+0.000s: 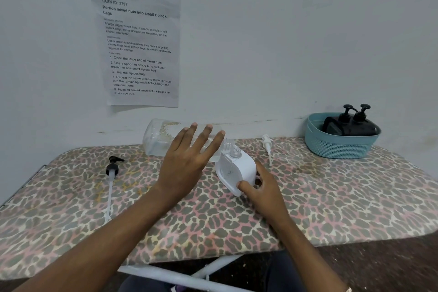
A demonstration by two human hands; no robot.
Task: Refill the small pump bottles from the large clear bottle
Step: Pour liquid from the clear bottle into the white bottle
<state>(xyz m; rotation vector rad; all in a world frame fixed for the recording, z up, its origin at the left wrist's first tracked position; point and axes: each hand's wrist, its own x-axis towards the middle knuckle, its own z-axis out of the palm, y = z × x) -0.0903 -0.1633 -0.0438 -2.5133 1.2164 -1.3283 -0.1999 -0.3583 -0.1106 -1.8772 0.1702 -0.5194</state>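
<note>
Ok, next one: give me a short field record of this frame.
left hand: fingers straight, spread over large clear bottle
right hand: grips white bottle
large clear bottle: on its side, neck at white bottle's open mouth
pumps: black pump and white pump lie loose on table
basket: teal, two black pump bottles inside

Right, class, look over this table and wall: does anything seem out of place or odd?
The wall sheet describes portioning mixed nuts, not refilling bottles. The large clear bottle is tipped sideways, its neck at the tilted small white bottle; no spill shows.
</note>
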